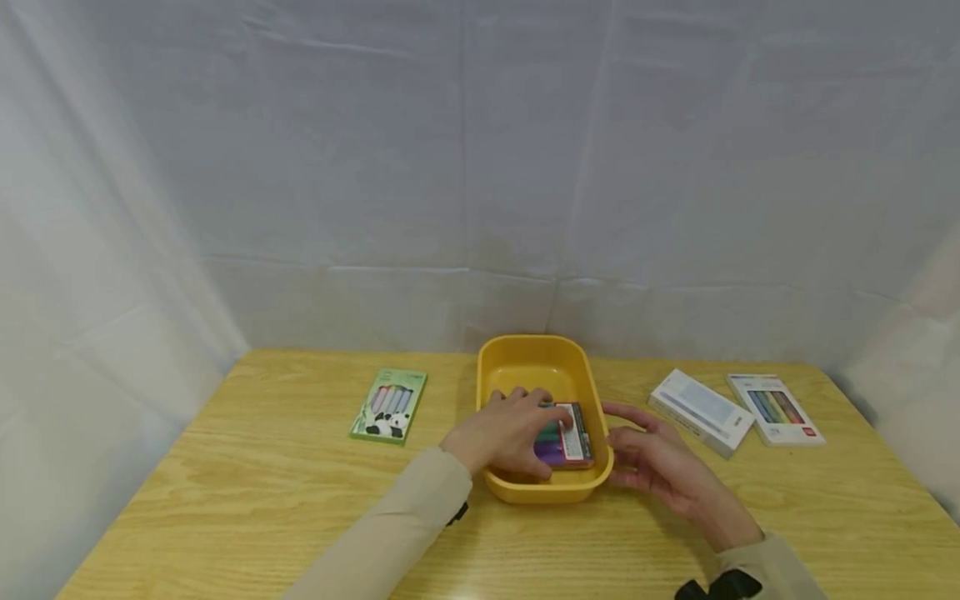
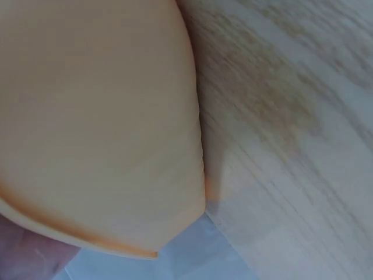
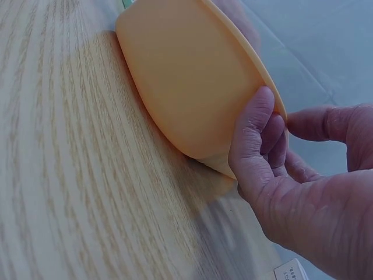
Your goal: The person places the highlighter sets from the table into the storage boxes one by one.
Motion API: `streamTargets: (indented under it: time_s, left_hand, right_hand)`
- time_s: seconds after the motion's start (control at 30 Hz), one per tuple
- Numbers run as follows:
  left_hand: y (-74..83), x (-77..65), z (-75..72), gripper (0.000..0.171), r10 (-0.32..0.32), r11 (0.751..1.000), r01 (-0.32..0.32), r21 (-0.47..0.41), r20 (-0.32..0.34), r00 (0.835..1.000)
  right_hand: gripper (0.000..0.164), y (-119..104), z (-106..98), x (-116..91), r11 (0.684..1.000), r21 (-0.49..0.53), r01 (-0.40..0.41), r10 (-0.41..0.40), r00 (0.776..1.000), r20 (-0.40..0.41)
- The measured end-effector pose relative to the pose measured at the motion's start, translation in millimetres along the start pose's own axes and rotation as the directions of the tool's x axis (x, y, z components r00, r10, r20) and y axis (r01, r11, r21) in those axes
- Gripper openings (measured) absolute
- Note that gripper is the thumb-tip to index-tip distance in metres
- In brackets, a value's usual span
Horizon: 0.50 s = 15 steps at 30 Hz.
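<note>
A yellow plastic basket [image 1: 532, 493] stands on the wooden table, its smooth outer wall [image 2: 105, 116] filling much of the left wrist view. My left hand [image 1: 513, 429] reaches over the basket's left rim, fingers spread above a flat pack of coloured markers [image 1: 573, 437] with a white label. That pack lies inside, partly hidden under the hand. At the basket's right side is my right hand [image 1: 663, 467]. Its loosely bent fingers [image 3: 252, 125] touch the outer wall close under the rim.
Left on the table lies a green panda-print pack [image 1: 388, 406] of coloured pens. To the right are a white box [image 1: 701, 411] and another white pack [image 1: 776, 410] with a colourful window. A pale cloth [image 1: 480, 167] hangs behind the table's far edge [image 1: 300, 350].
</note>
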State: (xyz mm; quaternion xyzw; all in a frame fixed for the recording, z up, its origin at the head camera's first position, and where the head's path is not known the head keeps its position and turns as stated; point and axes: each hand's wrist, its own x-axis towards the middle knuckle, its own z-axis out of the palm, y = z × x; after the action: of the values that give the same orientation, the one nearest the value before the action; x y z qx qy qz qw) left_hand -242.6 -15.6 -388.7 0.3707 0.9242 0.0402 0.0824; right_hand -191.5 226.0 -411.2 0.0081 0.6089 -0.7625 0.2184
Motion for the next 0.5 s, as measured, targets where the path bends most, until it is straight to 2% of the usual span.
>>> streamTargets:
  time_s: [0.27,0.4,0.5]
  left_hand:
    - [0.7,-0.2,-2.8,0.059,0.005,1.0,-0.005,-0.005,-0.002,1.0]
    - [-1.2,-5.7,-8.5,0.054,0.027,0.998,-0.031,-0.053,-0.085,0.996]
    - [-5.5,-11.8,-13.3,0.051,0.047,0.995,-0.062,-0.073,-0.187,0.981]
  right_hand:
    - [0.062,0.4,-1.3,-0.3,1.0,0.003,0.008,-0.008,1.0,0.013]
    - [0.059,0.1,-0.3,-0.5,1.0,0.007,0.0,0.0,1.0,0.008]
    - [0.06,-0.7,0.6,-1.1,1.0,0.005,0.0,0.0,1.0,0.01]
